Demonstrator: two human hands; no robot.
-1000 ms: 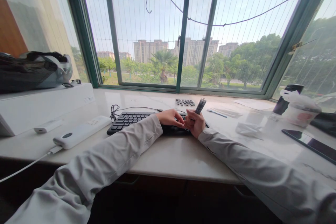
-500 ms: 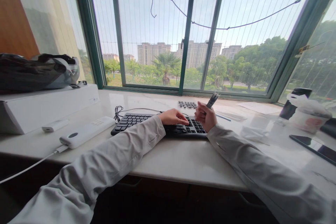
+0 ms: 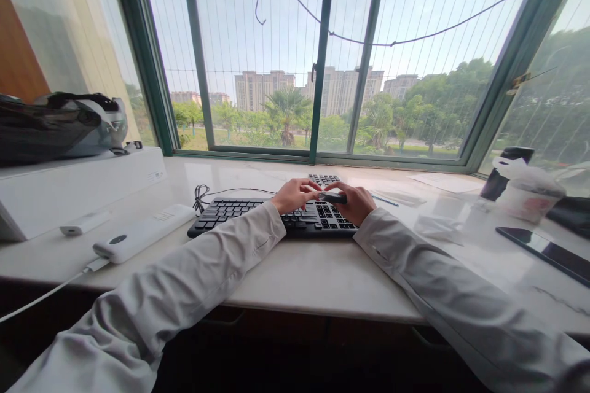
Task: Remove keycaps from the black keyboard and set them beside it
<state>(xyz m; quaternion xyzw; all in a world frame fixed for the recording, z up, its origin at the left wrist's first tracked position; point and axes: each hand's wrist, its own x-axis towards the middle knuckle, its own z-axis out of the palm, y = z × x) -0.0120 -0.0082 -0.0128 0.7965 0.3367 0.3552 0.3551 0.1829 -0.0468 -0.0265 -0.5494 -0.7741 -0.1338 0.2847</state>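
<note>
A black keyboard lies on the white countertop, and the keycaps are off part of its right side. My right hand is closed around a small black hand tool, held nearly level over the keyboard with its paler end pointing left. My left hand is pinched at that paler end; whatever sits between its fingertips is too small or hidden to make out. Just behind both hands, loose black keycaps are laid out in rows.
At left are a white power bank with a cable, a small white device and a white box bearing a black bag. At right lie a thin blue stick, clear plastic, a phone and a bagged cup.
My right hand has turned the tool down from upright to nearly level. My left hand has lifted off the keys, and the two hands now meet at the tool's end. The view shifted slightly.
</note>
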